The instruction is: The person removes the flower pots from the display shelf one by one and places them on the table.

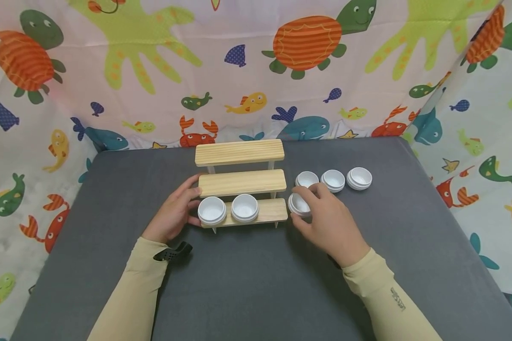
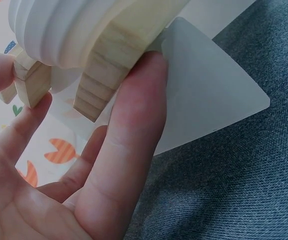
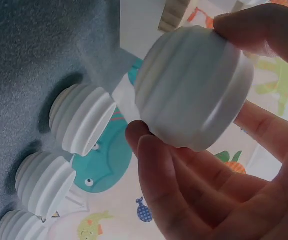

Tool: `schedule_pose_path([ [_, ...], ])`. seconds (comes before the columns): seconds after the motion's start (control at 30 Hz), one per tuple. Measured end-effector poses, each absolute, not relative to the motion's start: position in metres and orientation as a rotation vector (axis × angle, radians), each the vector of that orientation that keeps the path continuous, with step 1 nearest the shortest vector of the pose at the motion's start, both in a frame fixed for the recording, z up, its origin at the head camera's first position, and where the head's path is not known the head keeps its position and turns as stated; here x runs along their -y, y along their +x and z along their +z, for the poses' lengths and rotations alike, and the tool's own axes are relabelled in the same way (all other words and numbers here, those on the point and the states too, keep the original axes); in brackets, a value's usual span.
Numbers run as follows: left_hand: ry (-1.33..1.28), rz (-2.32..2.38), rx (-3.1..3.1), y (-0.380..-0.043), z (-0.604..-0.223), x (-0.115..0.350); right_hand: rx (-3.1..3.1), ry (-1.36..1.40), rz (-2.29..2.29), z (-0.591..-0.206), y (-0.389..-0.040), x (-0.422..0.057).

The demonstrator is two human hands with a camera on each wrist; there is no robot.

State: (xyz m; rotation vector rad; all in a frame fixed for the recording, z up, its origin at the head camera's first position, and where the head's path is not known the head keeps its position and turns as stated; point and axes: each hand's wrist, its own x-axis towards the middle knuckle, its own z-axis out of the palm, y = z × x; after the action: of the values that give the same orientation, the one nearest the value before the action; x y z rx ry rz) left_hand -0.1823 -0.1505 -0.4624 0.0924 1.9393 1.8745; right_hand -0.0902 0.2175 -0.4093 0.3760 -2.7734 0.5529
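A three-step display stand (image 1: 242,183) with pale wooden boards and translucent supports stands mid-table. My left hand (image 1: 172,215) holds it at the left end; in the left wrist view, thumb and finger pinch one board (image 2: 33,87), while another finger presses on the board nearest that camera. Two white ribbed cups, a left one (image 1: 212,210) and a right one (image 1: 245,208), sit on the lowest step. Just right of that step, my right hand (image 1: 330,222) grips another white ribbed cup (image 3: 193,90) around its sides, thumb opposite the fingers.
Three more white ribbed cups stand in a row behind my right hand: a left cup (image 1: 306,178), a middle cup (image 1: 333,180) and a right cup (image 1: 360,178). The dark grey tabletop (image 1: 239,284) ends at a sea-animal curtain (image 1: 153,109) at the back and sides.
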Motion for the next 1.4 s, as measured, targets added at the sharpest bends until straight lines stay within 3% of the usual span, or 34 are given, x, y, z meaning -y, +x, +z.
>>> schedule_pose_path([
  [1.4, 0.137, 1.874, -1.944, -0.182, -0.465, 0.151, 2.996, 0.230, 0.523, -0.431, -0.105, -0.234],
])
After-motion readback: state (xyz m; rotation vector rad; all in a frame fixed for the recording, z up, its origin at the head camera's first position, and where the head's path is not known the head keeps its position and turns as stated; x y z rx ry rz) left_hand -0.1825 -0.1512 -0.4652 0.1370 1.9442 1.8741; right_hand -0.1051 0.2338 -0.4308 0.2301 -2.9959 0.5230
